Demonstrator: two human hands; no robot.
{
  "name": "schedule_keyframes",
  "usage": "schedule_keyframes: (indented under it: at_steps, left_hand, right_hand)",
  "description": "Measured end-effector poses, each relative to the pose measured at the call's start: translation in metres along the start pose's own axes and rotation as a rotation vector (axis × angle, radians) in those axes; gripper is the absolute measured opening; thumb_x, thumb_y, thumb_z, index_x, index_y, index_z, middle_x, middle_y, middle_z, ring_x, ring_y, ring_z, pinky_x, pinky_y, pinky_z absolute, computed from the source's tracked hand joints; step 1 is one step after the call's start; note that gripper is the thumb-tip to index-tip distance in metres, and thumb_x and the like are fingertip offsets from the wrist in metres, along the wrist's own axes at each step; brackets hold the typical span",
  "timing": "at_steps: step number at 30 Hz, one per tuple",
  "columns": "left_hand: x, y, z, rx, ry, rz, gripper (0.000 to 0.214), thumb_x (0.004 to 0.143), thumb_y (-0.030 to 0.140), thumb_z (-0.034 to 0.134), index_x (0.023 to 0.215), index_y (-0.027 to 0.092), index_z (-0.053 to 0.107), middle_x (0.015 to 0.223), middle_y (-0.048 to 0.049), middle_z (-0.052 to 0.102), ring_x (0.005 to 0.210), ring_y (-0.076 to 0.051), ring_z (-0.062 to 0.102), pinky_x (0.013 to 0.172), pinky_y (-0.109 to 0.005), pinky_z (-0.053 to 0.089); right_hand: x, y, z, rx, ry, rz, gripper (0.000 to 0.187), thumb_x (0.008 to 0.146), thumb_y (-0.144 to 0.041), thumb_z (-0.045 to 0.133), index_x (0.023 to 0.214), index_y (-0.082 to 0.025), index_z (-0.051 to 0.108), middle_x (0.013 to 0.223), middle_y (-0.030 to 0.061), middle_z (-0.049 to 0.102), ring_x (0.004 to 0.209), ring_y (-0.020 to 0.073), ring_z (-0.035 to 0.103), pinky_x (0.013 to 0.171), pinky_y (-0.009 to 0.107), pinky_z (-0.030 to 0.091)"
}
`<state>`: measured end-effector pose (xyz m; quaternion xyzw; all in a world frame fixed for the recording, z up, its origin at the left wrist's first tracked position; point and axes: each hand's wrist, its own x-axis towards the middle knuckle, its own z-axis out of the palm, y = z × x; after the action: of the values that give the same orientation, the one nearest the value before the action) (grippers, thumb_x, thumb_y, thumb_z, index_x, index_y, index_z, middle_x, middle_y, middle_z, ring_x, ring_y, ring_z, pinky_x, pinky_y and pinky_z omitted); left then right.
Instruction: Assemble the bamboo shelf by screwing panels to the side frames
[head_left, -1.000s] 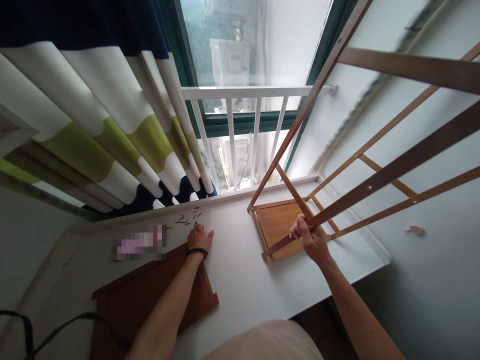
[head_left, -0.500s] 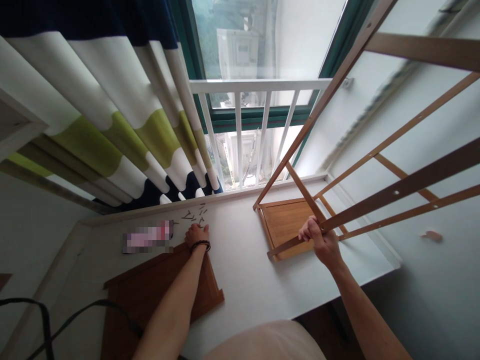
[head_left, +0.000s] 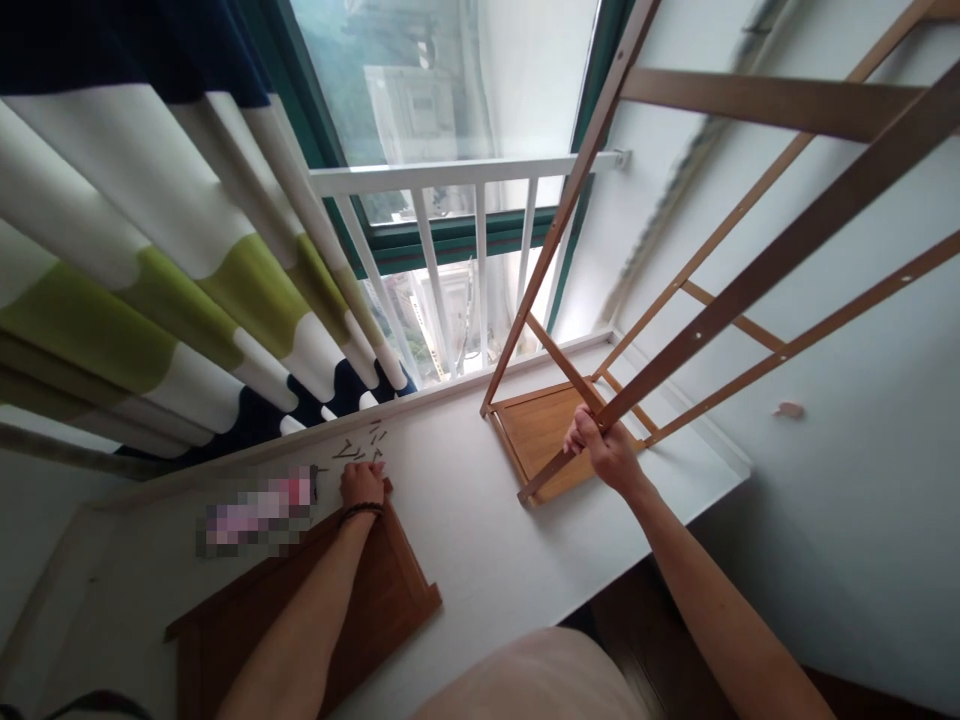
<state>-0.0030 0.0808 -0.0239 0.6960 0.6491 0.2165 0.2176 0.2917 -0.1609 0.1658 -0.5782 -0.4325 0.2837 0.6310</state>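
My left hand [head_left: 362, 484], with a dark braided bracelet at the wrist, is down on the white surface beside several small screws [head_left: 358, 450]. Its fingers are curled downward, and the tips are mostly hidden behind the knuckles. Under that forearm lies a loose brown wooden panel [head_left: 367, 600]. My right hand [head_left: 604, 450] is wrapped around one leg of a tall wooden rack frame [head_left: 697, 330], close to its lower crossbar. The frame stands tilted in view, with a wooden shelf panel [head_left: 532, 425] between its legs at the bottom.
A pixelated pink item [head_left: 259, 510] lies left of the screws. Striped curtains [head_left: 247, 290] hang at the left. A white railing [head_left: 450, 175] crosses the window behind. The white surface [head_left: 465, 540] ends at a front edge, and a wall [head_left: 847, 480] stands at the right.
The whole view has shifted, so most things appear further left. My left hand stays by the screws, its fingers drawn slightly closer together. My right hand keeps its grip on the frame.
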Motion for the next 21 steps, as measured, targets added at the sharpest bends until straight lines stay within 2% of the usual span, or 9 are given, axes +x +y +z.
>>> schedule_keyframes:
  at_steps: [3,5,8,10,12,16,21]
  left_hand:
    - [-0.016,0.025,0.002,-0.142,-0.067,0.070,0.016,0.081,0.031,0.043,0.074,0.018,0.049,0.084,-0.0085,0.057,0.090,-0.024,0.056,0.081,-0.040,0.044]
    - [-0.040,0.046,0.008,-0.252,-0.199,0.125,0.022,0.085,0.036,0.038,0.079,0.019,0.050,0.070,-0.0023,0.058,0.070,-0.018,0.058,0.071,-0.034,0.046]
    - [-0.090,0.077,0.023,-0.405,-0.427,0.204,0.028,0.079,0.047,0.049,0.075,0.020,0.054,0.050,0.0049,0.054,0.048,-0.013,0.051,0.055,-0.026,0.044]
    - [-0.124,0.094,0.035,-0.496,-0.525,0.216,0.031,0.076,0.050,0.053,0.071,0.019,0.057,0.050,0.0035,0.056,0.047,-0.012,0.053,0.052,-0.024,0.043]
    - [-0.151,0.106,0.046,-0.589,-0.593,0.206,0.034,0.076,0.050,0.052,0.075,0.017,0.061,0.058,-0.0008,0.064,0.054,-0.014,0.060,0.052,-0.024,0.046]
    - [-0.185,0.116,0.062,-0.715,-0.619,0.135,0.039,0.075,0.050,0.053,0.088,0.015,0.061,0.074,-0.0077,0.071,0.065,-0.017,0.066,0.052,-0.025,0.050]
    - [-0.201,0.120,0.070,-0.737,-0.486,0.010,0.033,0.071,0.048,0.059,0.079,0.017,0.064,0.073,-0.0055,0.070,0.063,-0.016,0.063,0.056,-0.026,0.051]
  right_hand:
    - [0.000,0.000,0.000,0.004,0.007,0.000,0.030,0.090,-0.038,0.045,0.068,-0.021,0.038,0.053,-0.0068,0.034,0.049,0.0097,0.046,0.054,0.028,0.045]
    - [0.000,0.000,0.000,0.012,0.000,0.002,0.029,0.090,-0.039,0.046,0.069,-0.021,0.039,0.052,-0.0070,0.035,0.048,0.0096,0.045,0.053,0.028,0.045]
    - [0.000,-0.001,0.002,0.015,-0.028,0.002,0.027,0.090,-0.041,0.044,0.073,-0.021,0.040,0.052,-0.0072,0.035,0.048,0.0097,0.045,0.053,0.028,0.046]
    - [0.000,-0.001,0.003,0.013,-0.049,0.001,0.026,0.090,-0.041,0.044,0.074,-0.020,0.040,0.053,-0.0071,0.036,0.048,0.0097,0.045,0.053,0.028,0.046]
    - [0.000,-0.001,0.003,0.012,-0.060,0.004,0.026,0.089,-0.042,0.044,0.076,-0.020,0.041,0.053,-0.0070,0.037,0.048,0.0095,0.045,0.052,0.027,0.045]
    - [0.000,0.000,0.004,0.012,-0.061,0.012,0.025,0.089,-0.043,0.044,0.078,-0.020,0.042,0.053,-0.0067,0.037,0.049,0.0097,0.045,0.051,0.026,0.043]
    - [0.001,0.002,0.001,0.025,-0.094,0.039,0.023,0.090,-0.042,0.043,0.081,-0.020,0.042,0.054,-0.0063,0.039,0.050,0.0103,0.046,0.052,0.026,0.044]
